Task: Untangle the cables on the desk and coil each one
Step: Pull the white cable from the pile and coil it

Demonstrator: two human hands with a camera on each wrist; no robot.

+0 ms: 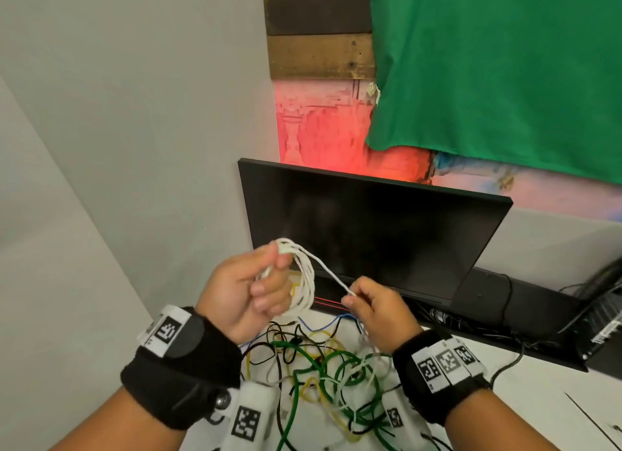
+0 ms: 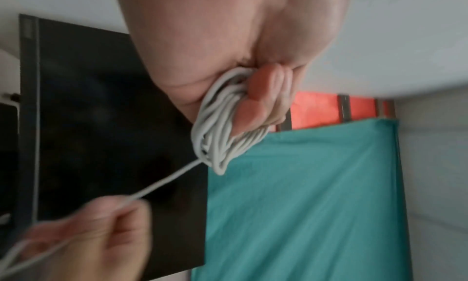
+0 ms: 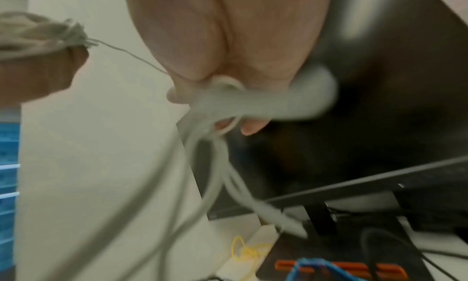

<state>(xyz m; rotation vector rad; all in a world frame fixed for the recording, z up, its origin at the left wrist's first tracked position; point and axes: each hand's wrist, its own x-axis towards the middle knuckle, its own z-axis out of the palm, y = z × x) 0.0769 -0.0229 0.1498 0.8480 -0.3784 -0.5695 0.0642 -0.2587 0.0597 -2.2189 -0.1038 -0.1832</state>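
At centre frame the left hand [image 1: 247, 291] has its grip curled tight round a bundle of thin white cable loops [image 1: 303, 282], held up in front of a dark flat monitor screen [image 1: 370, 228]. One taut strand runs down-right to the right hand [image 1: 377, 307], whose grip pinches that same cable between thumb and fingertips. Below both hands, a tangle of green, yellow, black, blue and white cables [image 1: 323, 366] lies on the white worktop [image 1: 538, 400]. Black wrist straps [image 1: 178, 363] carry square black-and-white coded tags; no readable lettering shows. A green cloth [image 1: 505, 73] hangs at upper right.
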